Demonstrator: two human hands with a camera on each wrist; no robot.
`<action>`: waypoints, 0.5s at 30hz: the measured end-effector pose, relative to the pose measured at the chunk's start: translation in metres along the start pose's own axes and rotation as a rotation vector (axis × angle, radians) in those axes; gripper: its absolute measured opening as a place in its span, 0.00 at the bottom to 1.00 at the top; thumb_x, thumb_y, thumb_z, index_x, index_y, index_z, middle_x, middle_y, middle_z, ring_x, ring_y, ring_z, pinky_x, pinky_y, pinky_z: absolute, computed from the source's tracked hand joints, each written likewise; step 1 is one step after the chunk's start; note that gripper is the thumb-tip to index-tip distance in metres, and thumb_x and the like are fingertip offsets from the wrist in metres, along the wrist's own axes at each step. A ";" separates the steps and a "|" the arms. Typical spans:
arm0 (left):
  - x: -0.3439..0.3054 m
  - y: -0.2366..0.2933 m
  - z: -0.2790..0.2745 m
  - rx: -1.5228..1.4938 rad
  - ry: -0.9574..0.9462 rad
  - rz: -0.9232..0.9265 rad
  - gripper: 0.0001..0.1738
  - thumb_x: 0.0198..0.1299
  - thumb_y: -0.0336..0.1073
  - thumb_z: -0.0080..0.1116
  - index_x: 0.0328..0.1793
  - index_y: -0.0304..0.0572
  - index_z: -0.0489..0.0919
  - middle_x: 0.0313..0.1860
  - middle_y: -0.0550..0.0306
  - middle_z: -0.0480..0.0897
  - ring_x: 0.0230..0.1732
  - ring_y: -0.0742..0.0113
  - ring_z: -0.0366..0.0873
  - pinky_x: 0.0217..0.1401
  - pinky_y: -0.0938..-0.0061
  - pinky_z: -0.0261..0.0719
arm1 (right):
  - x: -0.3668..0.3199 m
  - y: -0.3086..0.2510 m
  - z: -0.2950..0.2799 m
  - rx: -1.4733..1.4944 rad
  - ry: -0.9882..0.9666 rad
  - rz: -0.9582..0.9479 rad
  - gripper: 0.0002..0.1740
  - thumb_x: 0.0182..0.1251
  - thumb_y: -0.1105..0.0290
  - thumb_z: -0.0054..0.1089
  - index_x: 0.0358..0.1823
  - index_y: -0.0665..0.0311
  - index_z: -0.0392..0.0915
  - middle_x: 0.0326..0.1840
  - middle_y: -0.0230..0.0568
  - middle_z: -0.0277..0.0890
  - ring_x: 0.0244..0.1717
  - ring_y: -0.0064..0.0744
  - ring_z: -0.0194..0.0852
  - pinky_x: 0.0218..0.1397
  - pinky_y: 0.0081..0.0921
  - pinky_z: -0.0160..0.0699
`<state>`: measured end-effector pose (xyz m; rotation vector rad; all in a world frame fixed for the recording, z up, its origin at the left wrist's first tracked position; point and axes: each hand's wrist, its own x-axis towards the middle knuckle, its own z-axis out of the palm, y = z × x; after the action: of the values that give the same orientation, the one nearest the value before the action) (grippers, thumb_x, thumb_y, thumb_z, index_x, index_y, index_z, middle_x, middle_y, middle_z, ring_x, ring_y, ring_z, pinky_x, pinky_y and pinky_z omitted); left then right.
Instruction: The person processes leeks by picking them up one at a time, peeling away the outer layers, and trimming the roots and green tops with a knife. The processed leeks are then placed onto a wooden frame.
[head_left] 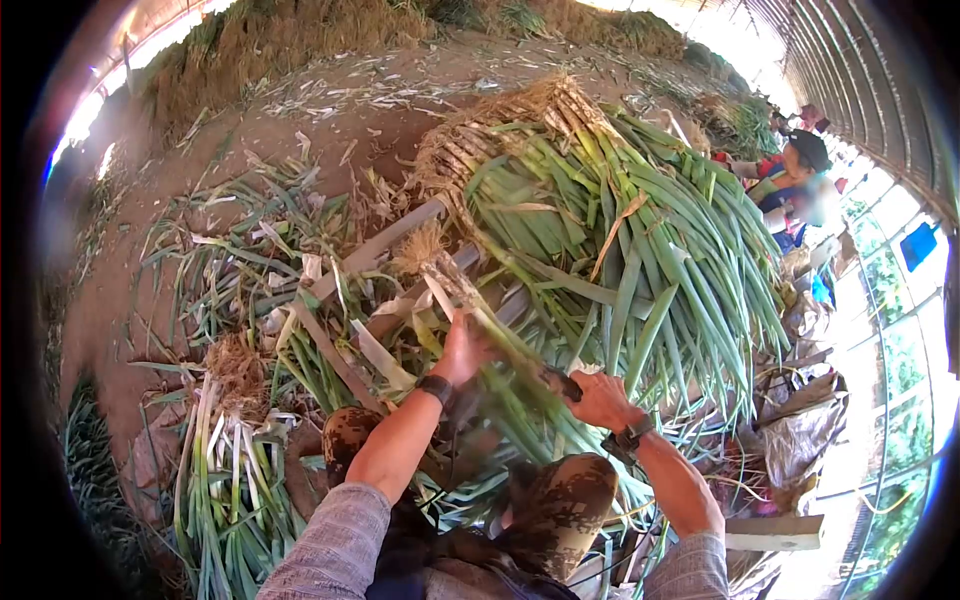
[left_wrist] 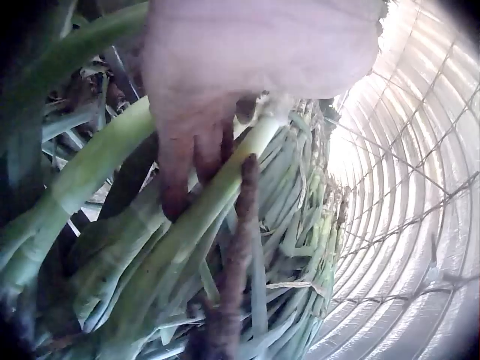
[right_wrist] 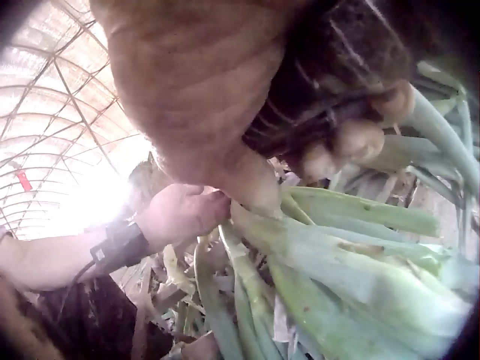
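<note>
A long green onion with roots (head_left: pixel 425 250) runs slantwise between the hands in the head view. The left hand (head_left: pixel 465 350) grips its pale stalk; in the left wrist view that hand's fingers (left_wrist: pixel 176 172) curl down beside a stalk (left_wrist: pixel 217 184). Farther down the greens, the right hand (head_left: pixel 603 400) holds the leafy part, beside a dark patch. From the right wrist, its thumb (right_wrist: pixel 255 180) presses on green leaves (right_wrist: pixel 337 262) and its other fingers are curled; the palm looks dark. What the dark patch is, I cannot tell.
A big heap of green onions (head_left: pixel 650 240) lies beyond the hands. A smaller bunch (head_left: pixel 225 450) lies at the left, with loose leaves (head_left: pixel 240 230) on the soil. The person's knees are below the hands. Another person in a dark cap (head_left: pixel 808 150) is at the right.
</note>
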<state>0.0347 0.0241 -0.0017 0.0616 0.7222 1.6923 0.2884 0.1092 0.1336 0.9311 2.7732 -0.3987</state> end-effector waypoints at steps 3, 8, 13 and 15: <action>0.009 -0.005 -0.009 0.014 0.025 0.023 0.35 0.74 0.63 0.32 0.73 0.42 0.61 0.69 0.44 0.68 0.65 0.46 0.71 0.60 0.46 0.76 | 0.017 -0.002 -0.001 0.070 0.051 -0.038 0.20 0.61 0.53 0.60 0.41 0.62 0.79 0.30 0.54 0.81 0.36 0.60 0.80 0.44 0.52 0.76; -0.005 -0.009 0.001 0.150 0.111 0.143 0.23 0.75 0.49 0.44 0.65 0.40 0.68 0.60 0.48 0.75 0.59 0.50 0.77 0.57 0.47 0.79 | 0.030 -0.010 -0.011 -0.018 0.017 -0.045 0.20 0.60 0.53 0.60 0.44 0.62 0.79 0.31 0.56 0.81 0.37 0.61 0.80 0.44 0.52 0.76; -0.019 -0.021 0.005 0.216 0.052 -0.046 0.18 0.73 0.40 0.49 0.62 0.38 0.70 0.55 0.49 0.79 0.51 0.53 0.82 0.50 0.48 0.85 | 0.031 -0.015 -0.014 -0.044 -0.022 -0.046 0.20 0.60 0.53 0.60 0.45 0.62 0.79 0.32 0.56 0.81 0.38 0.61 0.80 0.45 0.52 0.76; -0.026 -0.027 0.004 0.203 0.084 -0.085 0.18 0.73 0.39 0.49 0.62 0.37 0.69 0.56 0.49 0.79 0.53 0.52 0.81 0.52 0.46 0.85 | 0.029 -0.018 -0.013 -0.071 -0.034 -0.061 0.20 0.60 0.54 0.60 0.44 0.62 0.78 0.32 0.56 0.81 0.39 0.61 0.80 0.45 0.52 0.76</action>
<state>0.0668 0.0046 -0.0034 0.1003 0.9453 1.5434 0.2540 0.1158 0.1417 0.8179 2.7706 -0.3205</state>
